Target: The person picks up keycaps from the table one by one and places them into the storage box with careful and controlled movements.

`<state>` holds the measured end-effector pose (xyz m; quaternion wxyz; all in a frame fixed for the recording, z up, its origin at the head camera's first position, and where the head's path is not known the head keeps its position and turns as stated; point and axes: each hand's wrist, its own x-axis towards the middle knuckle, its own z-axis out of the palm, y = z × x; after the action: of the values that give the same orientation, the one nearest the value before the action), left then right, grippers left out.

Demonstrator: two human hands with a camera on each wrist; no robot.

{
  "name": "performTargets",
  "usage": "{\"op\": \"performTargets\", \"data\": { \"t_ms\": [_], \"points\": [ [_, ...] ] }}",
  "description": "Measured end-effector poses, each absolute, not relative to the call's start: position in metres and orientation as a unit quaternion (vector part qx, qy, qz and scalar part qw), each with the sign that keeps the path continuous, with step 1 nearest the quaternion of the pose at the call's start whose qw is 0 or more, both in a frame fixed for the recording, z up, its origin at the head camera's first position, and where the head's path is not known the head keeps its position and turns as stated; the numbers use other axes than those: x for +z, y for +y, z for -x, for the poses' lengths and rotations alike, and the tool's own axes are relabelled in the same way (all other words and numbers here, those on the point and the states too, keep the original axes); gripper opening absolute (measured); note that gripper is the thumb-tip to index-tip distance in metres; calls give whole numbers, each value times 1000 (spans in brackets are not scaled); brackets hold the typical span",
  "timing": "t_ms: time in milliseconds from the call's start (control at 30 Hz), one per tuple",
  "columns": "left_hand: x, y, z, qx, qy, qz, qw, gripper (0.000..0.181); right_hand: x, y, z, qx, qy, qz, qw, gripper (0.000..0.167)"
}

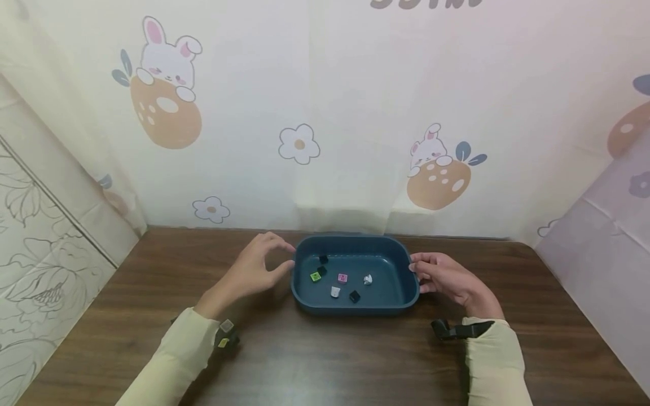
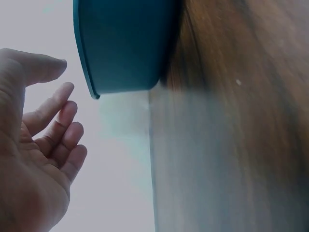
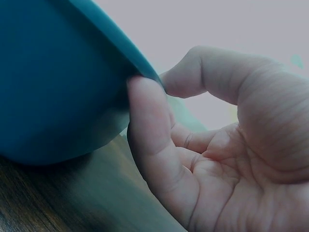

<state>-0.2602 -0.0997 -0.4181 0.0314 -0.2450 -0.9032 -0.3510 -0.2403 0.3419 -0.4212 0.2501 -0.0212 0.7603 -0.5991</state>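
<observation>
A dark blue tray [image 1: 355, 310] stands on the wooden table, holding several small pieces: a green one [image 1: 315, 277], a pink one [image 1: 342, 278], white ones [image 1: 335, 292] and black ones [image 1: 354, 296]. My right hand [image 1: 447, 279] pinches the tray's right rim between thumb and fingers; the right wrist view shows this hand [image 3: 207, 140] at the tray wall [image 3: 63, 87]. At the tray's left end is my left hand [image 1: 254, 268], thumb and fingers apart. In the left wrist view a gap separates the left hand [image 2: 43, 125] from the tray [image 2: 125, 48].
The brown wooden table [image 1: 315, 361] extends in front of the tray and to both sides. A patterned curtain [image 1: 350, 169] hangs directly behind the tray, at the table's back edge. Dark devices are strapped at both wrists, the right one [image 1: 462, 330] plainly visible.
</observation>
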Motion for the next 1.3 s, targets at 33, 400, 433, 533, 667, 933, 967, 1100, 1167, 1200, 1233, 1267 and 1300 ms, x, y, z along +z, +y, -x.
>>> {"op": "performTargets", "data": {
  "t_ms": [33,400,433,533,667,933,967,1100,1167,1200,1233,1267,1300],
  "points": [
    [-419,-102,260,-352,-903,244,34,28,-421,342,241,-600,760,21,251,28],
    [-428,-129,249,-348,-904,239,68,26,-421,341,240,-604,757,20,250,26],
    [-429,-131,248,-347,-905,237,69,26,-421,341,240,-604,757,19,249,26],
    [-432,-138,245,-343,-908,231,69,27,-421,341,240,-604,757,20,247,26],
    [-436,-148,240,-338,-912,223,63,29,-421,340,239,-604,757,20,247,27],
    [-445,-166,227,-328,-918,215,63,25,-421,341,239,-602,759,18,248,28],
    [-446,-167,226,-327,-918,215,65,25,-421,341,239,-602,759,19,249,28],
    [-448,-172,220,-326,-918,215,70,25,-422,342,239,-603,757,26,250,26],
    [-448,-174,217,-326,-918,215,71,25,-422,342,238,-603,757,29,250,25],
    [-449,-176,216,-324,-919,215,69,25,-421,343,238,-603,757,30,251,25],
    [-449,-177,214,-322,-919,215,69,24,-421,343,238,-603,757,32,251,25],
    [-450,-179,212,-320,-920,214,68,24,-421,342,238,-603,757,31,251,25],
    [-451,-180,210,-319,-921,214,67,23,-420,342,238,-603,757,32,251,25]
  ]
}}
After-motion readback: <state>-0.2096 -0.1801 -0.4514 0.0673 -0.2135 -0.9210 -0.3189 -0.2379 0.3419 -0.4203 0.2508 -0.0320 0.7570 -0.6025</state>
